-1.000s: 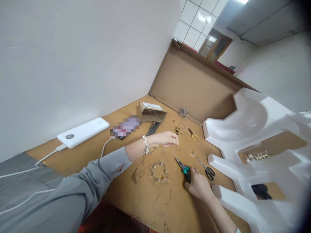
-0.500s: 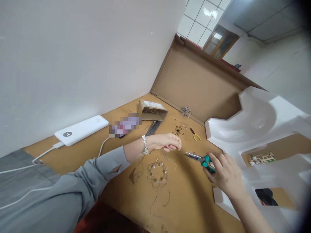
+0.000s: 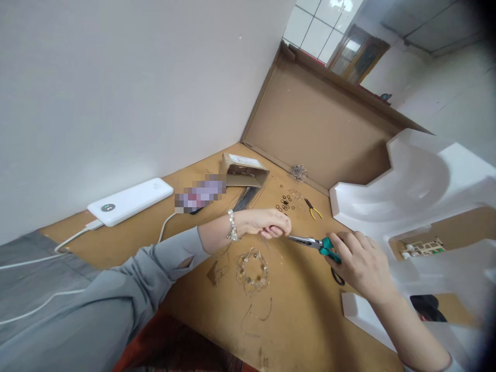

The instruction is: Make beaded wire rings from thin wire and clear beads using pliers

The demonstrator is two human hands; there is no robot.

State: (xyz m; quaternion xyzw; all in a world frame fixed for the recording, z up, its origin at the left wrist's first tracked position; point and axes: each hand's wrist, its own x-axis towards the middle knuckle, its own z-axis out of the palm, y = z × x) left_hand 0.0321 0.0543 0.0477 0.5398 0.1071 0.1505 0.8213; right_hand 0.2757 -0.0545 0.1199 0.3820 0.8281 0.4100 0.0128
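Note:
My right hand is wrapped round the green handles of long-nose pliers. The pliers' jaw tips reach the fingers of my left hand. Those left fingers are pinched together; whatever they hold is hidden or too fine to make out. A beaded bracelet circles my left wrist. Below that hand lies a ring of wire and clear beads on the brown table. Bent wire pieces rest nearer the front edge.
Behind my hands are straight wires, a small cardboard box, dark rings, yellow-handled pliers and a wire tangle. A power bank and phone sit left. White foam borders the right.
My right hand has brought the pliers left, so their tips now meet my left fingers. My left hand stays pinched in nearly the same place. The view has shifted slightly.

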